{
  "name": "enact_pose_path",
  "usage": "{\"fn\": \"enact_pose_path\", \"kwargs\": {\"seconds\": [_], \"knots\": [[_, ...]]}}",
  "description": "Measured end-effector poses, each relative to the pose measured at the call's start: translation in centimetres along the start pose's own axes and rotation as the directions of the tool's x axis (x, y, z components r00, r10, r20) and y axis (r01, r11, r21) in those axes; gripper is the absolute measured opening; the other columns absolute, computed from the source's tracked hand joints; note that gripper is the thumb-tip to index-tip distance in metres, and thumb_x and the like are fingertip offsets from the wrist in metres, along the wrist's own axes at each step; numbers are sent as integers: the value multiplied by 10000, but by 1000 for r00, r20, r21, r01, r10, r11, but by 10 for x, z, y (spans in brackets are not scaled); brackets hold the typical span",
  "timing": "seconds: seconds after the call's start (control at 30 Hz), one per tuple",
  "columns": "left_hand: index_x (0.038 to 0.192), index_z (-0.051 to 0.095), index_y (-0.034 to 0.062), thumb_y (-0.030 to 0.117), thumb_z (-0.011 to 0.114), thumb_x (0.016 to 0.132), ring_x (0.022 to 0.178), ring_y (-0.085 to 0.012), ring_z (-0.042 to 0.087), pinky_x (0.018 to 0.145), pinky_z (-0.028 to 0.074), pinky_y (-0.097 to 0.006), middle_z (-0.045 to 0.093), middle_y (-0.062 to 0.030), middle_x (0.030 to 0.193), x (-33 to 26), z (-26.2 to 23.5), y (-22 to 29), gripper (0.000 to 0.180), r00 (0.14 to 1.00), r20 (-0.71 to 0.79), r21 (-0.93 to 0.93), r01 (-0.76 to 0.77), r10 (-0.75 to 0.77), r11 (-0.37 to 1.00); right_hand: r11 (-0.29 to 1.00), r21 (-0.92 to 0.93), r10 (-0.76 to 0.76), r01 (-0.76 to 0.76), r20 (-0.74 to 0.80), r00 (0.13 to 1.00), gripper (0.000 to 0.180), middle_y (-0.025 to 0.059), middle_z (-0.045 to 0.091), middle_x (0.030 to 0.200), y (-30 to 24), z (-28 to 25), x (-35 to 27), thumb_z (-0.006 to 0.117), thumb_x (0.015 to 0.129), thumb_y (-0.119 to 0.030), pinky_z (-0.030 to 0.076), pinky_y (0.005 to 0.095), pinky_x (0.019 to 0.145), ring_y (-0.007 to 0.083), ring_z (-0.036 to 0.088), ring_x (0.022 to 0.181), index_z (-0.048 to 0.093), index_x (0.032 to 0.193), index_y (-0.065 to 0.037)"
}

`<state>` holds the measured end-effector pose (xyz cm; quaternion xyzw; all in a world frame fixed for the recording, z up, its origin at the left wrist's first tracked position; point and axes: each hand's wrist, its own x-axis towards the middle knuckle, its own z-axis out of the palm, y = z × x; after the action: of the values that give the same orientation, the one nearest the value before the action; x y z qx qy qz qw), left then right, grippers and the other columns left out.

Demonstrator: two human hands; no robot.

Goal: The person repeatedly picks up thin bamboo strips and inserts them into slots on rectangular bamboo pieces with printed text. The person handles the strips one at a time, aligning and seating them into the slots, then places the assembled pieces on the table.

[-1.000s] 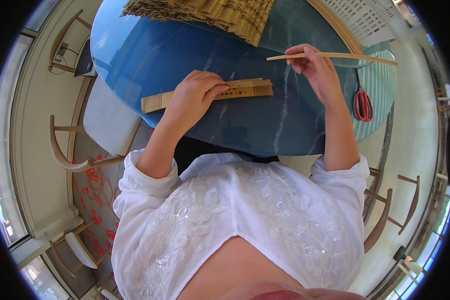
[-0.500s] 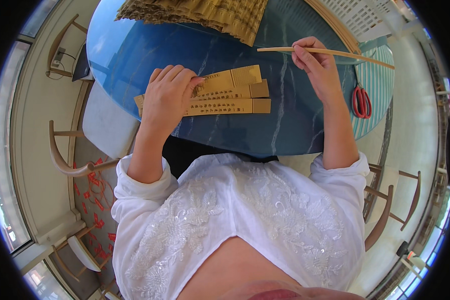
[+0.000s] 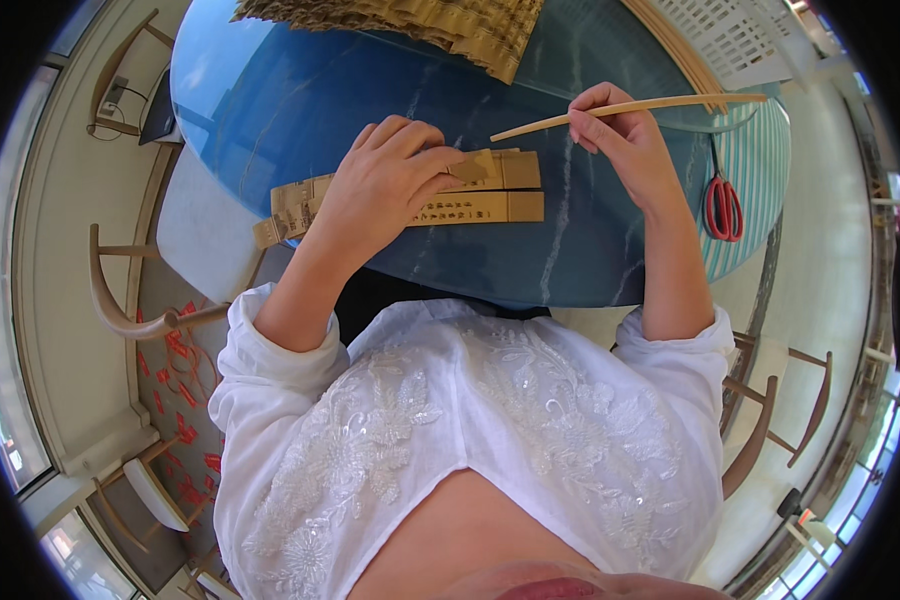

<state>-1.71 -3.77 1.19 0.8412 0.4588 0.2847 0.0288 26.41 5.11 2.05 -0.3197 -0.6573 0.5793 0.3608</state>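
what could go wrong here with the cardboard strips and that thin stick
The cardboard strips reach past the near edge of the blue table on the left; only the left hand pins them, so lifting it might let them tip off. The thin stick is pinched midway by the right hand, so its long free end could swing into the red scissors or the pile of folded cardboard.

Flat tan cardboard strips (image 3: 490, 195) with dark printed labels lie on the blue table (image 3: 270, 110).

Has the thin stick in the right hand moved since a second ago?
Yes. The stick has swung up, farther from the red scissors, held in the right hand.
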Motion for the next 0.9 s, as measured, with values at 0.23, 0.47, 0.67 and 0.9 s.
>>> {"fn": "enact_pose_path", "kwargs": {"seconds": [0.23,0.47,0.67,0.9], "knots": [[993,709,75,184,709,839,942,-260,575,855,477,-376,613,-64,978,18,23,-9,189,991,127,-151,-14,33,988,999,-9,31,-31,54,998,145,12,629,852,-4,2,1,638,965,-185,424,202,673,60,563,788,639,1009,-47],[967,689,46,153,690,867,924,-274,584,817,484,-374,594,-87,949,24,23,-11,146,982,189,-285,68,-13,956,996,-65,63,-59,66,996,142,-1,624,814,-2,3,-1,648,960,-183,430,198,671,52,571,775,638,1000,-48],[953,652,36,130,670,884,924,-284,583,817,481,-378,586,-91,954,27,26,-14,118,981,193,-317,61,2,946,993,-86,91,-85,73,993,140,-2,622,811,0,4,0,649,959,-175,428,195,671,49,567,772,635,1003,-44],[945,628,32,101,648,893,947,-282,569,834,467,-377,574,-96,945,28,28,-15,88,978,209,-356,79,-3,931,989,-86,127,-121,69,989,137,2,622,811,4,4,1,641,962,-168,427,197,666,50,563,766,630,1003,-38]]}}
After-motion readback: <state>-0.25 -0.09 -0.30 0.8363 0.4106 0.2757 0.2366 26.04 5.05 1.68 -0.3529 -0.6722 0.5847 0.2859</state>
